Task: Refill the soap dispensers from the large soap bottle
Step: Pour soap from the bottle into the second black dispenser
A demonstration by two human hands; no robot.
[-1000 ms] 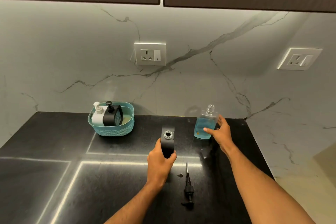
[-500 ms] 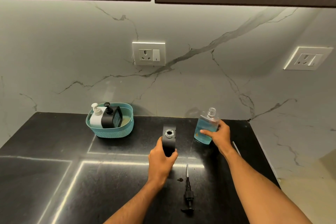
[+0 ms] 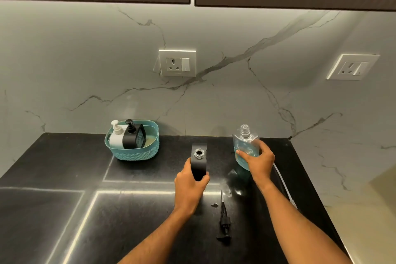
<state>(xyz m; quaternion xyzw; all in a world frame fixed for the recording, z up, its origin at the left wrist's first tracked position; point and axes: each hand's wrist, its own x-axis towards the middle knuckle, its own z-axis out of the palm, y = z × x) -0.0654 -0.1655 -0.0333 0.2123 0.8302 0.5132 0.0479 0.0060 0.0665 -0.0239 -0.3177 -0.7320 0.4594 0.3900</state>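
Head view: left hand wrapped around black rectangular dispenser, uncapped, upright on dark stone worktop. Right hand curled around clear uncapped bottle of blue soap, just right of dispenser. Black pump head lying loose nearby. Likely risks: narrow dispenser mouth missed, soap spilled onto worktop; fast tipping, sudden glug, overflow; slippery grip afterwards.
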